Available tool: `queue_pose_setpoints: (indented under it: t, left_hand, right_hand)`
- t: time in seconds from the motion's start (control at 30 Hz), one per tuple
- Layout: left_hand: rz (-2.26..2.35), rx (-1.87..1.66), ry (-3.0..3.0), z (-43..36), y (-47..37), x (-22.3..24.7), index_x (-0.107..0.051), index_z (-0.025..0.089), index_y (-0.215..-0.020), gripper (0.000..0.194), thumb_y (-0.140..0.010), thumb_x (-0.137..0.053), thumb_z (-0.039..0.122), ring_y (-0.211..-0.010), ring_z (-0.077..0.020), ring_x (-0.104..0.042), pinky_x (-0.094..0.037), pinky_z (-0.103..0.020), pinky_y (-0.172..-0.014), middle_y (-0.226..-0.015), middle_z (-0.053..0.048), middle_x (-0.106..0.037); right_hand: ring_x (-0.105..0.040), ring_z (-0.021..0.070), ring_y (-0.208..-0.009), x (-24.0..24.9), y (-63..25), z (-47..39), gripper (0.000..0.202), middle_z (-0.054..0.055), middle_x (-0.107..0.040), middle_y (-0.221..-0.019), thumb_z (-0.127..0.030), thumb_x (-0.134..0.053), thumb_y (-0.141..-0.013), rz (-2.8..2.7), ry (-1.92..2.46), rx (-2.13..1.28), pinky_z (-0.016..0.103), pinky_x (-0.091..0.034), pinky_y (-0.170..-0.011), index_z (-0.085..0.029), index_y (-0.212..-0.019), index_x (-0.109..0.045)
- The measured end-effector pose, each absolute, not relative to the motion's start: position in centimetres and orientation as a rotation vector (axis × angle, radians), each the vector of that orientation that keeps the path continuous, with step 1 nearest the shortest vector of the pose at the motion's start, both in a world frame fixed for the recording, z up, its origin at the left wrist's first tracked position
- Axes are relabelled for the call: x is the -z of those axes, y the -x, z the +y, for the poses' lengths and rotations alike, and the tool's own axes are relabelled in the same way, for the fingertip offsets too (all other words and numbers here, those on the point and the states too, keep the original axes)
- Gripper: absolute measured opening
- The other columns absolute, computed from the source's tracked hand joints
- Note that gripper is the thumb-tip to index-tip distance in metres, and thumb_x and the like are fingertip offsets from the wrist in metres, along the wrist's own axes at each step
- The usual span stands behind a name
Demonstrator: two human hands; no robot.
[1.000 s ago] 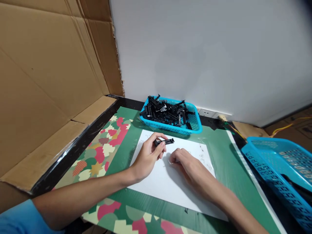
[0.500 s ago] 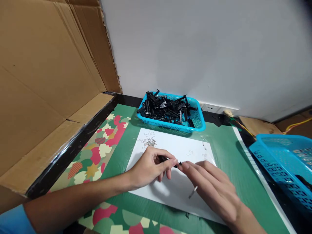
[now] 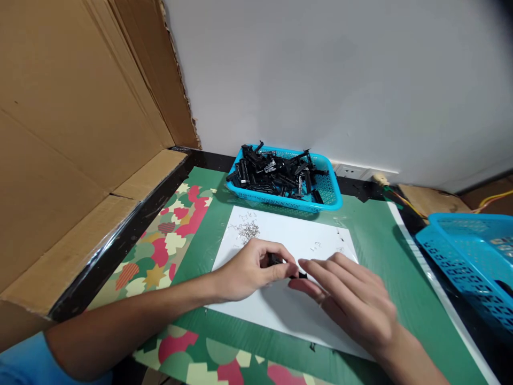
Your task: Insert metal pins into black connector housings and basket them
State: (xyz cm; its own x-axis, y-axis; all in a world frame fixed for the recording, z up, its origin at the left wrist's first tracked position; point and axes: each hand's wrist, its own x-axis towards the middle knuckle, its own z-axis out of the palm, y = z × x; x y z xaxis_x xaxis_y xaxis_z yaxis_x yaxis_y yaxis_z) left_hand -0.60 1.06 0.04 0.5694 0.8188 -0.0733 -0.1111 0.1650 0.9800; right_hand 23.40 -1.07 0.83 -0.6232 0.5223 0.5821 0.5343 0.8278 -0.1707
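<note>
A small black plastic part (image 3: 274, 259) is held above a white sheet (image 3: 236, 297), pinched between the thumb and fingers of my left hand (image 3: 256, 270). The part's middle is covered by my left thumb. My right hand (image 3: 352, 302) meets its right end, with the index finger above and the thumb below. Whether anything else is tucked inside the right hand is hidden. Behind my left hand, a pile of tiny metal wire pieces (image 3: 248, 231) lies on the sheet.
A blue basket (image 3: 280, 202) full of similar black parts stands at the back by the wall. Another blue basket (image 3: 452, 262) is at the right. Cardboard (image 3: 80, 117) walls the left side. A power socket (image 3: 348, 171) and cables sit behind, and a few wire bits (image 3: 316, 246) lie on the sheet.
The right thumb has come under the black part's end, and the fingers now straddle it. A thin pale rod that stuck out below the right hand no longer shows. The view has shifted slightly.
</note>
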Motion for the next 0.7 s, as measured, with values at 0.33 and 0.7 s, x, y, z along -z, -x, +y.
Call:
queue_pose_setpoints:
  t: [0.33,0.7]
  left_hand:
    - [0.87,-0.874,-1.354,1.0,0.5,0.2,-0.076,0.015,-0.095,0.033,-0.099,-0.072,0.047,-0.065,-0.0102,-0.049,-0.036,-0.024,-0.061,-0.08,-0.001,-0.067]
    - [0.909,-0.843,-1.519,0.8,0.9,0.0,-0.076,0.017,-0.096,0.029,-0.1,-0.07,0.045,-0.087,-0.0188,-0.062,-0.044,-0.028,-0.075,-0.093,-0.005,-0.074]
  right_hand:
    - [-0.061,0.0185,-0.076,-2.3,-21.2,-1.3,0.011,0.002,-0.072,-0.087,-0.026,-0.066,-0.105,-1.957,1.15,-0.758,0.033,-0.047,-0.067,-0.025,-0.099,-0.075]
    - [-0.051,0.016,-0.064,-2.7,-21.1,-0.9,0.027,0.002,-0.065,-0.073,-0.046,-0.068,-0.102,-1.795,1.307,-1.097,0.029,-0.039,-0.056,-0.022,-0.092,-0.077]
